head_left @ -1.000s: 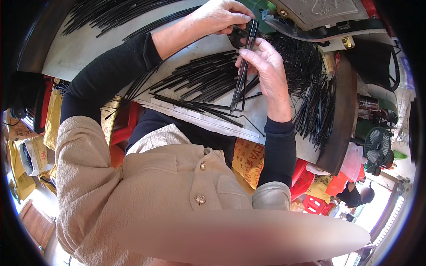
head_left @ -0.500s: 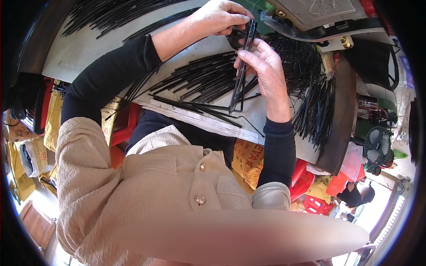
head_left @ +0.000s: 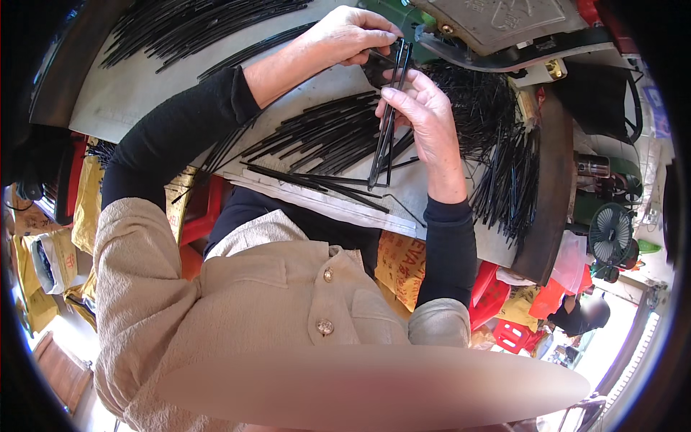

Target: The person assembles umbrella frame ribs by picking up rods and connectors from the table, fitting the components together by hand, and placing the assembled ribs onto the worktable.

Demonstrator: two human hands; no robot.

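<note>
Near the far edge of the table (head_left: 90, 93), both my hands are on a narrow bundle of long black jointed rods (head_left: 384, 147) that look like umbrella ribs. My left hand (head_left: 353, 34) has its thumb and fingers closed at the bundle's upper end. Lower down, my right hand (head_left: 426, 119) grips the same rods between thumb and fingers, and their lower ends hang toward me. Beneath and left of the bundle lies a spread of loose black rods (head_left: 317, 126). What exactly sits between the left fingertips is too small to make out.
A green and grey machine (head_left: 504, 21) stands beyond my right hand. More rods (head_left: 511, 180) are heaped along the table's right side, and another batch (head_left: 194, 25) lies far left. A small fan (head_left: 611, 234) is at the right. Another person (head_left: 579, 315) appears farther back.
The rods and both hands have shifted very slightly toward me and left. My left fingertips stay at the top end, and the right hand keeps its grip.
</note>
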